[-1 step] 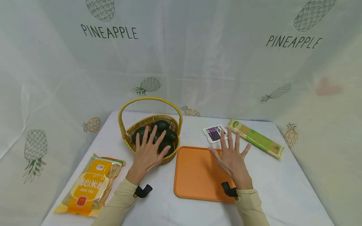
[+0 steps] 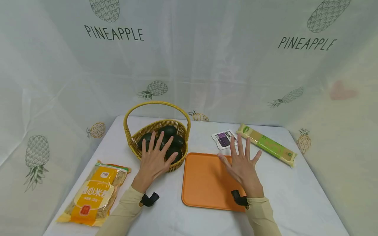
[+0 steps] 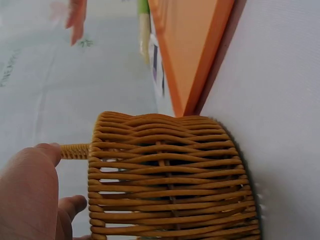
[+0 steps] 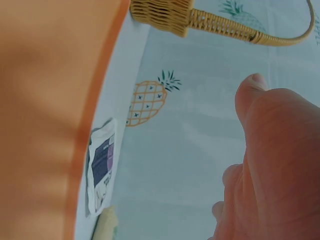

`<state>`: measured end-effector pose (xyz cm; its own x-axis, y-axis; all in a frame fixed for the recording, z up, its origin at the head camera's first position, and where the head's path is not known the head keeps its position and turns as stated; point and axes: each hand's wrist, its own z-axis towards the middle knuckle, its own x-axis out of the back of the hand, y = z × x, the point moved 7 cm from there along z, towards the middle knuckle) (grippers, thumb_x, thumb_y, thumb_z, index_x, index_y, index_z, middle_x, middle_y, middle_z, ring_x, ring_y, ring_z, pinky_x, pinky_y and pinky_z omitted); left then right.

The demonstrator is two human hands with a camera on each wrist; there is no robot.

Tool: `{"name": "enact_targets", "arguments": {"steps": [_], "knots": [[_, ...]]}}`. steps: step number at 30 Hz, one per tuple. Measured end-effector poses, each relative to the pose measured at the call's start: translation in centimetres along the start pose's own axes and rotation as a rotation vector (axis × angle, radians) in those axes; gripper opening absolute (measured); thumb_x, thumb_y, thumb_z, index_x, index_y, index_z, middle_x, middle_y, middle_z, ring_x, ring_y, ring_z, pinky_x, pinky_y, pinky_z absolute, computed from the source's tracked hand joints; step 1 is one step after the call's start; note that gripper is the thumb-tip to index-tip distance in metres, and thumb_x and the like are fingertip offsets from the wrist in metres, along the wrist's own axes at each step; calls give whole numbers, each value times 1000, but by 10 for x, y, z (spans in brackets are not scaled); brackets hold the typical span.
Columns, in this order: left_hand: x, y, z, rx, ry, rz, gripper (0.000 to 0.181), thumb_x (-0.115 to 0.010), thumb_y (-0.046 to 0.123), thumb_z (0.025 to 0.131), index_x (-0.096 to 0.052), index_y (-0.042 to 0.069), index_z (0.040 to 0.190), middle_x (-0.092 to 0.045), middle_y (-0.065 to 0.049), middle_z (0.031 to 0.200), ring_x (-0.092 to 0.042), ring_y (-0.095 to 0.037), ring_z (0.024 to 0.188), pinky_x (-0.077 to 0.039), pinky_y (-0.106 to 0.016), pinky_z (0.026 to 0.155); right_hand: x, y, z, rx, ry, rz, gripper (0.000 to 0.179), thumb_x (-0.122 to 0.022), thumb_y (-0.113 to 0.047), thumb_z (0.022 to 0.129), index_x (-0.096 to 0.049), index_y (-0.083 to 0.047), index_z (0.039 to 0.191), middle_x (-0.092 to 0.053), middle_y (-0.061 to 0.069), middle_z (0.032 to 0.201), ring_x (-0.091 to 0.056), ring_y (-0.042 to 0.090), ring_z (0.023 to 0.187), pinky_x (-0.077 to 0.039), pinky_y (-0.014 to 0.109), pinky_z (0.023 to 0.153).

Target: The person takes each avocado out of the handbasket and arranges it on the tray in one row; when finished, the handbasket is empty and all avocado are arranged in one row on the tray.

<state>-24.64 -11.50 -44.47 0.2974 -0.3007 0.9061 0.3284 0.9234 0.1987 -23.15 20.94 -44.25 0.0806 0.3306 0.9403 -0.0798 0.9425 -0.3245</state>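
My left hand (image 2: 153, 164), fingers spread, is held up in front of a yellow wicker basket (image 2: 177, 166) with a tall arched handle. Several dark oval fruits (image 2: 168, 131), avocado-like, lie in it, partly hidden behind the fingers. The left wrist view has the woven side of the basket (image 3: 170, 185) beside the thumb. Over the right part of an orange tray (image 2: 203, 183), my right hand (image 2: 244, 170) is spread too and holds nothing. Its fingertips overlap a small white packet with a purple label (image 2: 223, 139) in the head view.
A yellow-orange bag of noodles (image 2: 94, 196) lies at the table's left side. At the back right rests a long green and clear packet (image 2: 268, 145). The white-covered table (image 2: 301, 196) meets a pineapple-print curtain (image 2: 221, 65) at its back edge.
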Motion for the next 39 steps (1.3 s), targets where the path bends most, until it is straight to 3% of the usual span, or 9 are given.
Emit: {"name": "enact_targets", "arguments": {"steps": [10,21,29,34,39], "knots": [[3,-2,0,-5,31,5,72,-60,57,102,-44,26,165,-32,-15,176,-17,-45,166,-15,-77,127,-4,5,-4,-4,-17,19,97,-42,-73,105,-1,-18,174,21,4,180,29,39,164,16,89,114],[7,-3,-2,-4,12,-7,73,-62,55,102,-43,25,166,-33,-17,175,-23,-48,163,-16,-78,126,-9,28,-15,-43,-39,65,97,-44,-69,106,-2,-13,174,6,18,181,18,47,165,12,87,117],[9,-9,1,32,-33,-4,70,-60,55,104,-47,20,163,-39,-19,172,-30,-49,160,-29,-76,123,-4,43,-21,-111,-57,64,95,-45,-60,111,-4,2,171,-9,32,176,-11,58,158,-22,83,117],[7,-15,-1,60,-59,5,66,-61,52,105,-52,15,160,-45,-22,167,-36,-51,157,-34,-75,120,-7,58,-28,-183,-81,73,92,-51,-50,111,-9,9,168,-20,38,168,-21,62,148,-29,80,116],[9,-16,-3,45,-43,13,58,-72,37,102,-59,10,152,-52,-26,159,-42,-53,151,-40,-75,115,-11,69,-34,-232,-83,65,81,-53,-37,111,-19,14,164,-28,44,157,-26,64,142,-36,77,112]]}}
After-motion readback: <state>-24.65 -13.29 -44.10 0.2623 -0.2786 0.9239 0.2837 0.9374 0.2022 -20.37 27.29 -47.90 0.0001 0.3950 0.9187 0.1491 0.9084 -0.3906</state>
